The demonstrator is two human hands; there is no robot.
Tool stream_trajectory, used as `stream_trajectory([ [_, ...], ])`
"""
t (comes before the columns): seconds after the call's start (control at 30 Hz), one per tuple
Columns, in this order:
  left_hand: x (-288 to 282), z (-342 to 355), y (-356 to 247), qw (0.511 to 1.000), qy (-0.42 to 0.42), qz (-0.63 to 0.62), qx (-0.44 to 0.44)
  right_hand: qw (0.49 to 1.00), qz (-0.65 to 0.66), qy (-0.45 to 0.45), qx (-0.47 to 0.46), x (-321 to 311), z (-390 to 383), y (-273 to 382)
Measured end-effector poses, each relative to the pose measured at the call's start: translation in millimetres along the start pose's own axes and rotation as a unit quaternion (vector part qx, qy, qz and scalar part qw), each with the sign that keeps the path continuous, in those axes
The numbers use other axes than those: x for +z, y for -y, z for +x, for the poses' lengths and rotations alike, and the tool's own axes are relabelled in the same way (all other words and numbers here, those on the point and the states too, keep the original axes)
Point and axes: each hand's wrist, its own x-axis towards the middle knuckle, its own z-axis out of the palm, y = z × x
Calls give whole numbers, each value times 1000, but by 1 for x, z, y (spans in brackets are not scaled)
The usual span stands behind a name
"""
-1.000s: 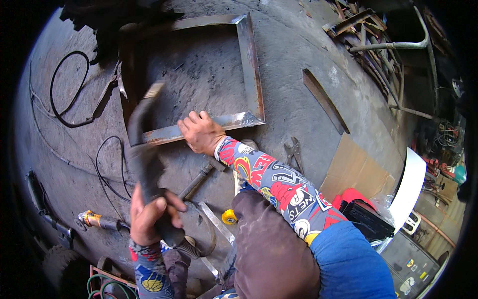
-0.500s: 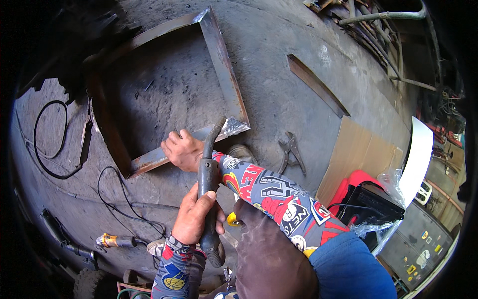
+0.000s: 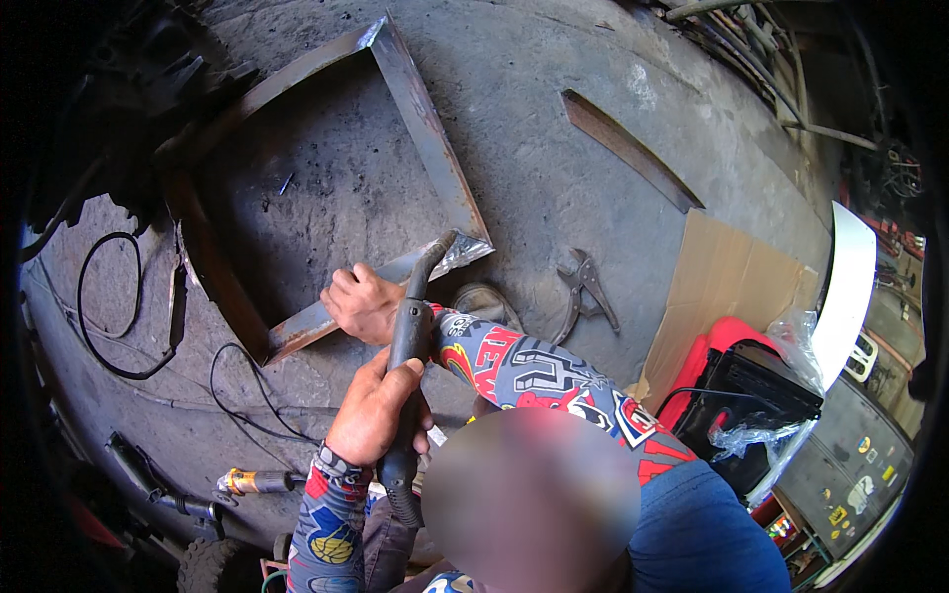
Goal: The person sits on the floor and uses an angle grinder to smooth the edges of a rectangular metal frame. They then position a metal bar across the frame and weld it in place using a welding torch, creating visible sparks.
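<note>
On the floor lies a frame. The right hand grips its near bar. The left hand holds a torch, tip at one shiny corner

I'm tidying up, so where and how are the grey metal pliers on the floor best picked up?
Probably by both handles of the grey metal pliers, reaching down from the near side: they lie on the grey concrete floor with the handles spread toward the picture's lower edge and the jaws pointing away.
</note>
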Motion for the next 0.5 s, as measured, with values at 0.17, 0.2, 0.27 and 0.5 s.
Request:
stream_trajectory([
  [0.17,2,1,-5,1000,2,24,-4,1000,-3,7,1,0,0,1],
  [0.2,2,1,-6,1000,0,30,-5,1000,-9,11,-1,0,-1,1],
  [0.27,1,3,-8,999,2,38,-5,1000,-16,12,-3,0,-1,0],
  [0.5,0,2,-13,999,2,52,-15,1000,-7,4,0,1,0,0],
])
